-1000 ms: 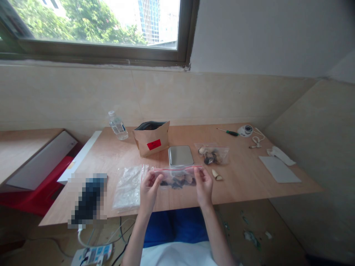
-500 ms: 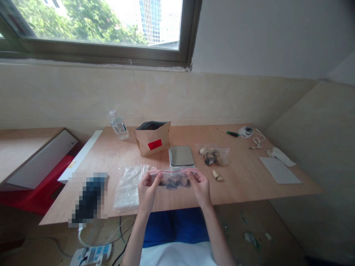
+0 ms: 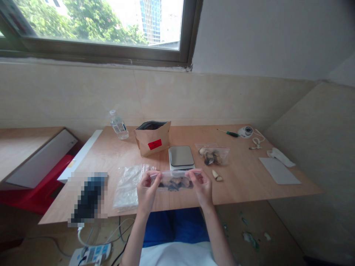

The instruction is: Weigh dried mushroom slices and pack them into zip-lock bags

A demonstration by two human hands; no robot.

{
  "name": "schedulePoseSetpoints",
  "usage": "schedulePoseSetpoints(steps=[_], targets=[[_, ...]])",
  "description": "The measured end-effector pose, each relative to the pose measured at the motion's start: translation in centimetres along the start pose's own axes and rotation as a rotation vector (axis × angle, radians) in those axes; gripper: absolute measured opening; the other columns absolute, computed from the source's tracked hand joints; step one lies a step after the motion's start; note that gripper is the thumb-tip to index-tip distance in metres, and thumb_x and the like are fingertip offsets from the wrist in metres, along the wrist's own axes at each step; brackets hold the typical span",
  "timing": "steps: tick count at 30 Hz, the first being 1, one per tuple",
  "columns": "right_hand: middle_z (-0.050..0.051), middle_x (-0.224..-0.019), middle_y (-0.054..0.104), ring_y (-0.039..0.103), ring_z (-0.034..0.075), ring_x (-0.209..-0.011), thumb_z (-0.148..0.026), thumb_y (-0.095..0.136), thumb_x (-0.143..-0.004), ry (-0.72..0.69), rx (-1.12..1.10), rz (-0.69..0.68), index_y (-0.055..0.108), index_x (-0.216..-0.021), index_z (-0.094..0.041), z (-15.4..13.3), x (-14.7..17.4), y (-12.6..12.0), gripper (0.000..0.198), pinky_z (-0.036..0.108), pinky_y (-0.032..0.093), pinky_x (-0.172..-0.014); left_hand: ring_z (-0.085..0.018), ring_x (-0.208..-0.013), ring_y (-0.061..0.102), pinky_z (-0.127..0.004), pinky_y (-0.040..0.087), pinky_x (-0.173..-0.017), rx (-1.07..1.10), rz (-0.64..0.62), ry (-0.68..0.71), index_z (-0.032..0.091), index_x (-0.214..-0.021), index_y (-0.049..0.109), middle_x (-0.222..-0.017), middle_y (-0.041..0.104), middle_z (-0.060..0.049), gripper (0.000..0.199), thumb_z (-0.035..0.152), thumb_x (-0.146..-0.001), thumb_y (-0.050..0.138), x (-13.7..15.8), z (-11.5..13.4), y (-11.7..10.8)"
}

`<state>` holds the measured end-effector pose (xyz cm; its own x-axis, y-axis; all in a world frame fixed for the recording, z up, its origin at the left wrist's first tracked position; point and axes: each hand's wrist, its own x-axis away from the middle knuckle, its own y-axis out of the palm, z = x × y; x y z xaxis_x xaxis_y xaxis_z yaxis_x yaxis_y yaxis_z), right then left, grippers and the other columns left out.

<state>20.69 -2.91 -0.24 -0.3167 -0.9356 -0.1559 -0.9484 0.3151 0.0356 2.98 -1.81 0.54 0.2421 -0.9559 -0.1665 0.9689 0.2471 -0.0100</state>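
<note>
Both my hands grip the top edge of a clear zip-lock bag (image 3: pixel 174 182) with dark and brownish pieces inside, held over the table's front part. My left hand (image 3: pixel 148 186) pinches its left corner, thumb on the near side. At the right corner my right hand (image 3: pixel 202 184) pinches in the same way. Just beyond the bag sits a flat scale (image 3: pixel 181 156) with a metal plate. To its right lies a second zip-lock bag (image 3: pixel 213 155) with dark and pale pieces. A loose pale piece (image 3: pixel 217 176) rests near my right hand.
Left of my hands lies a stack of clear plastic bags (image 3: pixel 127 188). Behind stand an open brown paper pouch (image 3: pixel 152 140) and a bottle (image 3: pixel 119 125). At right are a screwdriver (image 3: pixel 232 134), a white camera (image 3: pixel 245 132) and a white sheet (image 3: pixel 279 171). A blurred-out dark object (image 3: pixel 88 199) lies front left.
My right hand has slid slightly rightward along the bag's top edge. The bag is tilted a little differently, and more of the scale's front shows. My left hand barely moved.
</note>
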Motion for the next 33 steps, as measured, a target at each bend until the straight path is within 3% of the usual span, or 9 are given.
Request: schedulePoseSetpoints(steps=[7, 11, 19, 33], targets=[[0.005, -0.082, 0.073, 0.067, 0.018, -0.073, -0.041, 0.063, -0.079, 0.035, 0.020, -0.042, 0.069, -0.086, -0.019, 0.10, -0.19, -0.12, 0.024, 0.027, 0.052, -0.065, -0.015, -0.062, 0.063, -0.023, 0.052, -0.056, 0.048, -0.063, -0.028, 0.018, -0.082, 0.067, -0.071, 0.068, -0.002, 0.025, 0.041, -0.073, 0.067, -0.10, 0.06, 0.34], [0.007, -0.086, 0.074, 0.068, 0.020, -0.078, -0.041, 0.065, -0.078, 0.042, 0.018, -0.059, 0.071, -0.086, -0.018, 0.07, -0.19, 0.06, 0.025, 0.029, 0.053, -0.070, -0.015, -0.061, 0.063, -0.023, 0.051, -0.053, 0.041, -0.086, -0.033, 0.017, -0.077, 0.068, -0.069, 0.067, -0.002, 0.024, 0.041, -0.072, 0.068, -0.09, -0.01, 0.34], [0.008, -0.088, 0.074, 0.069, 0.023, -0.081, -0.043, 0.066, -0.076, 0.090, -0.008, -0.143, 0.072, -0.089, -0.018, 0.60, -0.25, -0.15, 0.029, 0.032, 0.055, -0.072, -0.015, -0.059, 0.062, -0.022, 0.051, -0.053, 0.028, -0.040, -0.007, 0.017, -0.076, 0.068, -0.067, 0.067, -0.002, 0.022, 0.039, -0.072, 0.068, -0.18, 0.07, 0.20], [0.006, -0.082, 0.074, 0.069, 0.021, -0.079, -0.039, 0.066, -0.077, 0.056, 0.041, -0.084, 0.070, -0.082, -0.018, 0.14, 0.17, 0.74, 0.022, 0.030, 0.054, -0.073, -0.016, -0.067, 0.066, -0.024, 0.051, -0.061, -0.047, -0.046, -0.028, 0.018, -0.082, 0.065, -0.073, 0.068, -0.002, 0.023, 0.040, -0.078, 0.062, 0.01, -0.42, -0.19]])
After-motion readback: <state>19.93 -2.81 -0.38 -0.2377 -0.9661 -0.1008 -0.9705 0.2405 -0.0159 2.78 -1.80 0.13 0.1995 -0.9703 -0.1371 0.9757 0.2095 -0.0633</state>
